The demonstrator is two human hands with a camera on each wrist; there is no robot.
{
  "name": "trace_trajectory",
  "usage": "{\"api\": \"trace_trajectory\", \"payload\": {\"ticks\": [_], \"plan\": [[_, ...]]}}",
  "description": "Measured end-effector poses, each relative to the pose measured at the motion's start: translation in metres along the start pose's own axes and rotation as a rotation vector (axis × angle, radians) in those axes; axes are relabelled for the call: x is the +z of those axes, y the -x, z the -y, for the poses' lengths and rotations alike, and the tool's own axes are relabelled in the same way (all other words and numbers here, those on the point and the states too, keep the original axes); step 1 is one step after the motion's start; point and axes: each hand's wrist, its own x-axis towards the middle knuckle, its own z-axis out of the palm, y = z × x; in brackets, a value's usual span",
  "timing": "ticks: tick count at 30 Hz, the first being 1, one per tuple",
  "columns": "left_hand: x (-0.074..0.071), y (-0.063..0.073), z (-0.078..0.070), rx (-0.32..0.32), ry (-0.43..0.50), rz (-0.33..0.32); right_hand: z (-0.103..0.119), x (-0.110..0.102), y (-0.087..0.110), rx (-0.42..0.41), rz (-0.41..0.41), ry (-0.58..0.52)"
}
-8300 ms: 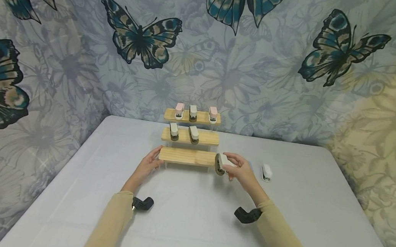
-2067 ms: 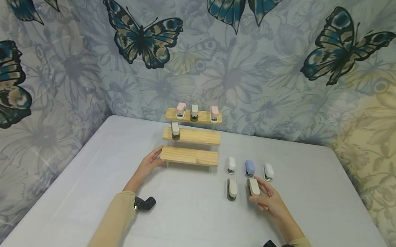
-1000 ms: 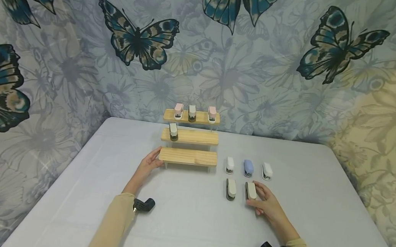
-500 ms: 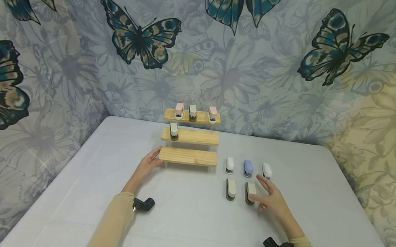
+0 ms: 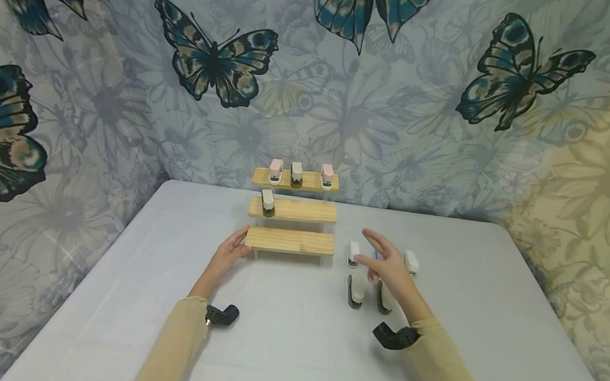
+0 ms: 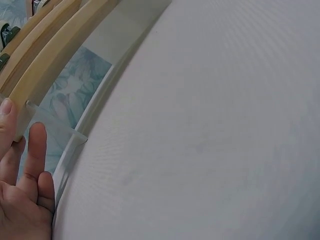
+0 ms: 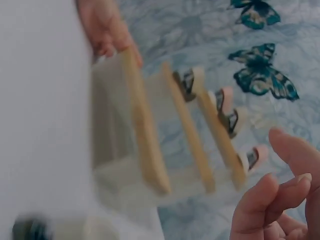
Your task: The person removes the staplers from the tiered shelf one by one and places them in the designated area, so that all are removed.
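Observation:
My left hand (image 5: 226,260) grips the left end of the lowest board of a three-tier wooden display stand (image 5: 289,241), thumb on top, as the left wrist view shows. My right hand (image 5: 391,267) holds nothing; it hovers over the staplers to the stand's right, fingers extended. Under it, a blue stapler (image 5: 378,255) is mostly hidden. A white mini stapler (image 5: 353,253) sits by its fingertips, and another white stapler (image 5: 411,262) lies to its right. In front lie two cream staplers with dark bases, the left cream stapler (image 5: 356,292) and the right cream stapler (image 5: 385,298), partly covered by the wrist.
On the top tier stand a pink stapler (image 5: 275,171), a pale dark-based stapler (image 5: 296,174) and another pink stapler (image 5: 327,176). The middle tier bears one cream stapler (image 5: 267,202) at its left. Butterfly-patterned cloth (image 5: 341,128) hangs behind the white table (image 5: 273,342).
The middle tier's second stapler has left it. My right hand set a cream stapler down in the table's front row, let go, then moved up and left. The left hand stays on the stand.

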Motion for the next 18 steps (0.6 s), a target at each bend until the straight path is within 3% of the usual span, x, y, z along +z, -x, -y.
{"api": "trace_trajectory", "payload": {"ticks": [5, 9, 13, 18], "plan": [[0.001, 0.001, 0.001, 0.018, -0.016, -0.01, 0.015, 0.03, -0.029, 0.004, 0.101, -0.19], [0.001, 0.0, 0.0, 0.009, 0.0, -0.014, 0.02, 0.055, -0.055, 0.014, 0.143, -0.2], [0.001, -0.001, 0.0, 0.011, -0.002, -0.014, 0.021, 0.073, -0.08, 0.062, 0.201, -0.231], [0.001, 0.0, 0.001, 0.019, -0.007, -0.013, 0.025, 0.094, -0.099, 0.153, 0.239, -0.39]]}}
